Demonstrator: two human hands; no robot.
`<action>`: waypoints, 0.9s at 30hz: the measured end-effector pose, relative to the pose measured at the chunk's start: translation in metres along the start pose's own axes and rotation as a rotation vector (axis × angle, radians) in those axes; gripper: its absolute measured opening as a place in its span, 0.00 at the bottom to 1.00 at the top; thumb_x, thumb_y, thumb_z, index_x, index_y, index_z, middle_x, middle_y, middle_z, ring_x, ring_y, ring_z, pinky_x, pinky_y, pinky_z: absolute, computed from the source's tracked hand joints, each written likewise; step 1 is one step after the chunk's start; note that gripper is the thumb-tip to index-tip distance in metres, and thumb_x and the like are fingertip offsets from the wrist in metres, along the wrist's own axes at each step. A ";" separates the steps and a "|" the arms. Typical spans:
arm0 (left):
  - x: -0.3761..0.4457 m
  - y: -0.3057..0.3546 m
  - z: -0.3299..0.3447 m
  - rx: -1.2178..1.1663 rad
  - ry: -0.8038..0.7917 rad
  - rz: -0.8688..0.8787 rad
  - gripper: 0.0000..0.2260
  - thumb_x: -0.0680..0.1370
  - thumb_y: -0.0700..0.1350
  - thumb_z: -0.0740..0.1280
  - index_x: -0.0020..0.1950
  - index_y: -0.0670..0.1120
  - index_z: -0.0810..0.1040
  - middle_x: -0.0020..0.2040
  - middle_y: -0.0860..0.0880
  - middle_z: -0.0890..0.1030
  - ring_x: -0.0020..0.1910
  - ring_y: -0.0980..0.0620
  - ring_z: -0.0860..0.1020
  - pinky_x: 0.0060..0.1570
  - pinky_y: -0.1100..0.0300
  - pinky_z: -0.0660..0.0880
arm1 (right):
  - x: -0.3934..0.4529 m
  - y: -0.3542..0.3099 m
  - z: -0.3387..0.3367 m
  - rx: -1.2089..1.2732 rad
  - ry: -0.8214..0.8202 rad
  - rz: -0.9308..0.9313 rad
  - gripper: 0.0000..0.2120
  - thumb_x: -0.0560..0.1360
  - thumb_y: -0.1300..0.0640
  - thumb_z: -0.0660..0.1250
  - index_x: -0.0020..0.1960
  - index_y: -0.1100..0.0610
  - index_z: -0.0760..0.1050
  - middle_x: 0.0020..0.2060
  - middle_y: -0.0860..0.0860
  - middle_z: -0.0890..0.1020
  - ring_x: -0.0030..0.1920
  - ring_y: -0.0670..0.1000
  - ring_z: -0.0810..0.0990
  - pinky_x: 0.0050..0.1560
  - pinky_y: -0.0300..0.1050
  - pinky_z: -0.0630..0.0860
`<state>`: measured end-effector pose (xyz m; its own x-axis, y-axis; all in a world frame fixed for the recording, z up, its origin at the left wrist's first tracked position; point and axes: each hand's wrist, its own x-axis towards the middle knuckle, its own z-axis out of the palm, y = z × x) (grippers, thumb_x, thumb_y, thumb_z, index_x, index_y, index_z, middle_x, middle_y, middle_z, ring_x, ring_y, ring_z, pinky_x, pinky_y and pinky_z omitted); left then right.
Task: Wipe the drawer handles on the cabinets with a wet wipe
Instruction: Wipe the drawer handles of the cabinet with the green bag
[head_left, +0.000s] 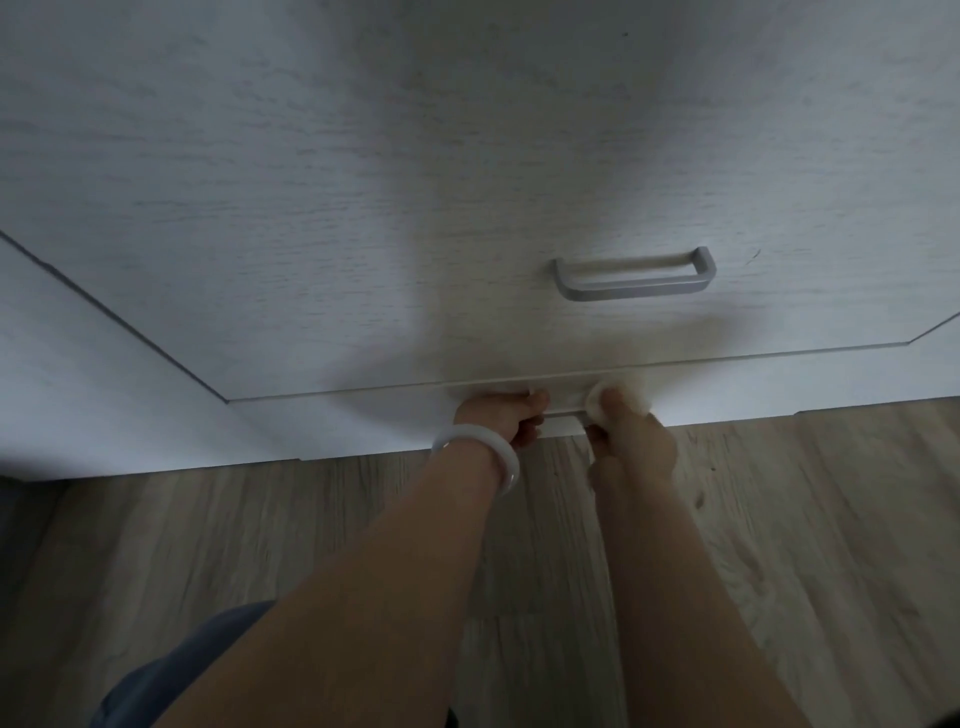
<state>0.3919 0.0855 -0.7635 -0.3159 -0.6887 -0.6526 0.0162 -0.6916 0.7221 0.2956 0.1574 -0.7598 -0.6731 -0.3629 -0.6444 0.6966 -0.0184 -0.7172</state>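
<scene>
Nearest the camera, two bare forearms reach out over the wood-grain floor, the left wrist ringed by a pale bangle. At the foot of the cabinet, the left hand curls its fingers round the left end of the lower drawer handle, while the right hand pinches a bunched wet wipe against the handle's right end. Farther up the pale drawer front, the upper drawer handle hangs free, well apart from both hands.
</scene>
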 end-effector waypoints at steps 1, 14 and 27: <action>0.001 0.000 -0.001 0.005 0.002 -0.009 0.07 0.73 0.35 0.72 0.36 0.41 0.77 0.24 0.52 0.79 0.26 0.57 0.76 0.26 0.67 0.75 | -0.005 0.007 0.005 -0.085 -0.003 0.016 0.12 0.75 0.63 0.70 0.56 0.65 0.76 0.48 0.58 0.82 0.49 0.55 0.82 0.50 0.48 0.81; 0.009 -0.003 -0.002 0.112 0.021 0.016 0.10 0.73 0.39 0.73 0.33 0.44 0.77 0.22 0.53 0.77 0.30 0.53 0.73 0.34 0.62 0.72 | -0.005 0.023 0.006 -0.213 -0.102 0.057 0.15 0.74 0.58 0.71 0.58 0.64 0.75 0.48 0.58 0.81 0.44 0.53 0.82 0.42 0.43 0.81; 0.013 -0.005 0.006 -0.033 -0.074 -0.158 0.04 0.73 0.41 0.73 0.42 0.43 0.79 0.35 0.46 0.80 0.30 0.53 0.80 0.30 0.61 0.77 | -0.006 0.022 0.008 -0.251 -0.146 0.089 0.11 0.74 0.56 0.72 0.52 0.62 0.77 0.38 0.56 0.82 0.37 0.53 0.81 0.41 0.47 0.78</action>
<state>0.3820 0.0819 -0.7741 -0.3858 -0.5539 -0.7378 -0.0085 -0.7976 0.6032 0.3171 0.1517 -0.7697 -0.5565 -0.4834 -0.6758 0.6560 0.2436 -0.7144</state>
